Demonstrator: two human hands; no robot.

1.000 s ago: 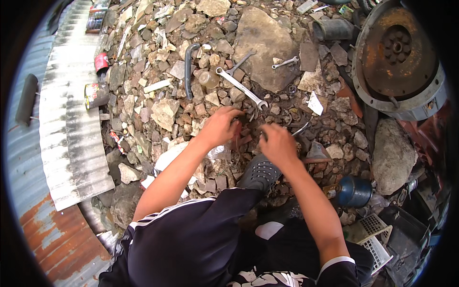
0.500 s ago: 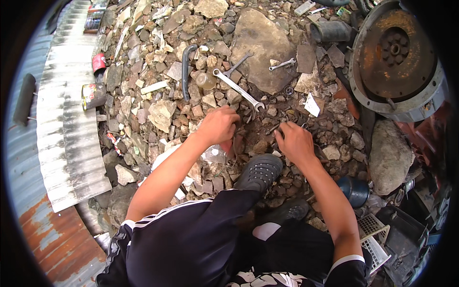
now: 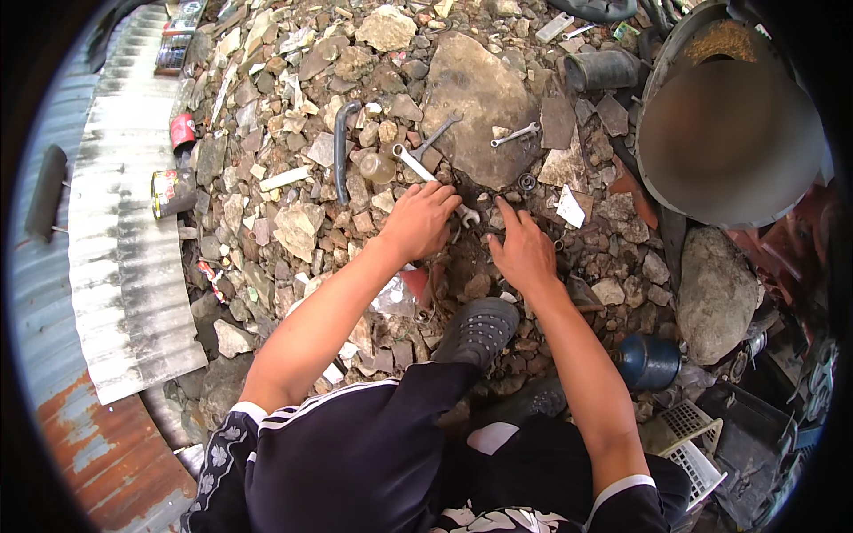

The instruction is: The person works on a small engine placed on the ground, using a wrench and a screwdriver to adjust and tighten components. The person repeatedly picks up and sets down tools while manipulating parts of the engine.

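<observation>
My left hand (image 3: 419,220) rests palm down on the rubble, its fingers bent over the lower end of a long silver wrench (image 3: 425,171). I cannot see whether those fingers grip anything. Just to its right, my right hand (image 3: 522,250) lies on the stones with fingers apart and the index finger stretched toward the wrench's jaw. It holds nothing. Two smaller wrenches (image 3: 515,135) lie on a big flat stone (image 3: 475,93) beyond the hands. My black perforated shoe (image 3: 480,330) stands just below both hands.
A large round metal disc (image 3: 729,142) leans at the right above a big rock (image 3: 715,293). A blue can (image 3: 647,360) and plastic baskets (image 3: 693,440) sit lower right. Corrugated sheet (image 3: 124,249), two tins (image 3: 173,191) and a curved black pipe (image 3: 340,151) lie left.
My right hand swung out to the right, then came back up toward the wrench's jaw with its index finger out. My left hand stayed by the wrench's lower end.
</observation>
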